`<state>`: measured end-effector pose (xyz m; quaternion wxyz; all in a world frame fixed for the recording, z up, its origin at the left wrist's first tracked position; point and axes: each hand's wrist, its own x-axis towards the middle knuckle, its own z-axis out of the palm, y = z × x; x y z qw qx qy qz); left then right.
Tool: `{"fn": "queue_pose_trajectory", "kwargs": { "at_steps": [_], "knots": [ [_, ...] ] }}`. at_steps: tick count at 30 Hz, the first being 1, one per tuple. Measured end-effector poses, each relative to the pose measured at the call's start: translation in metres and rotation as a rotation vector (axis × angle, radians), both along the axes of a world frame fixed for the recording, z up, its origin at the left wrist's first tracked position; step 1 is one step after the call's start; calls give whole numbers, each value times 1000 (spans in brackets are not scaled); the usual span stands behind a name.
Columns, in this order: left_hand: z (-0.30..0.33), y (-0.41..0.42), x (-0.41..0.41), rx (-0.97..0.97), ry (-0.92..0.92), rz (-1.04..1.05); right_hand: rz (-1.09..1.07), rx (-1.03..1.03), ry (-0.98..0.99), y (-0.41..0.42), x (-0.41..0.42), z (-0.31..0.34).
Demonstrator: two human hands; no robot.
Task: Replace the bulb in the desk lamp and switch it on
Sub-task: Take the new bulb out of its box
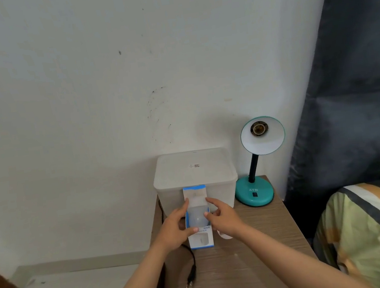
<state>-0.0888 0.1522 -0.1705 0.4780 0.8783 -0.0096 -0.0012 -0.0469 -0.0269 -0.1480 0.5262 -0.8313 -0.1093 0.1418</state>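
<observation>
The bulb box (198,217), white with blue edges, lies on the wooden table (246,256) directly in front of the lidded plastic container (195,176), its top flap open and raised against the container's front wall. The frosted bulb (196,217) sits in the opened box. The left hand (174,229) grasps the box along its left side, thumb across the front. The right hand (222,216) touches the bulb with its fingertips; a closed grasp cannot be confirmed. The teal desk lamp (256,164) stands just right of the container, socket (259,128) bare. The black plug (190,282) lies unplugged on the table, in front of the container.
</observation>
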Motion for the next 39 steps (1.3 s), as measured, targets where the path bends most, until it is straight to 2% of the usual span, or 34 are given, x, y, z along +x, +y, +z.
{"fn": "queue_pose_trajectory", "kwargs": {
  "at_steps": [3, 9, 12, 22, 28, 33, 35, 39],
  "knots": [
    [-2, 3, 3, -27, 4, 12, 8, -8, -7, -1, 1, 1],
    [0, 5, 7, -100, 27, 5, -13, -118, -294, 2, 3, 1],
    [-1, 10, 7, -122, 65, -21, 59, -235, -276, 6, 6, 4],
    [7, 12, 6, -93, 128, -53, 109, -467, -231, 23, 16, 8],
    [10, 9, 5, -61, 128, -42, 83, -419, -236, 26, 14, 8],
    [13, 6, 2, -57, 121, -23, -19, -362, -330, 23, 9, 5],
    [12, 5, 1, -53, 121, -17, -58, -287, -340, 19, 8, 8],
    [12, 1, -2, -65, 121, 1, -136, -1, -326, 12, 4, 19]
  ]
}}
